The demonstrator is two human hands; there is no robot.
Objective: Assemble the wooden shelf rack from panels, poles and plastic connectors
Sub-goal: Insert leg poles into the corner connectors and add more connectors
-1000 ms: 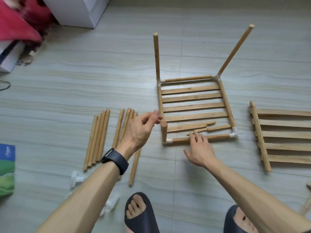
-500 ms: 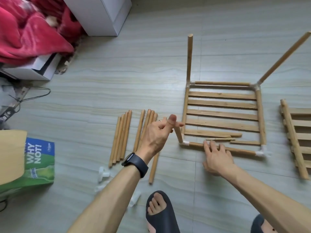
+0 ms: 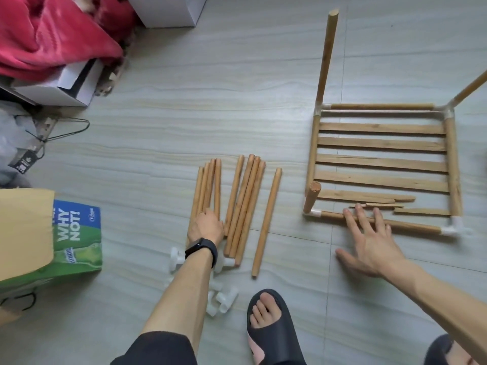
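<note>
A slatted wooden panel lies flat on the floor inside a square of poles joined by white plastic connectors. Upright poles stand at the far left corner, the far right corner and the near left corner. My right hand rests with straight fingers on the frame's near pole. Several loose poles lie side by side to the left. My left hand is down on the left bundle, fingers curled over a pole. Loose white connectors sit by my left forearm.
A green and blue carton stands at the left, with a red blanket and a white box behind it. A white cabinet is at the back. My foot in a black sandal is near the poles.
My left hand has left the near left corner pole and dropped onto the loose poles. My right hand stays on the frame's near pole. The view has shifted left.
</note>
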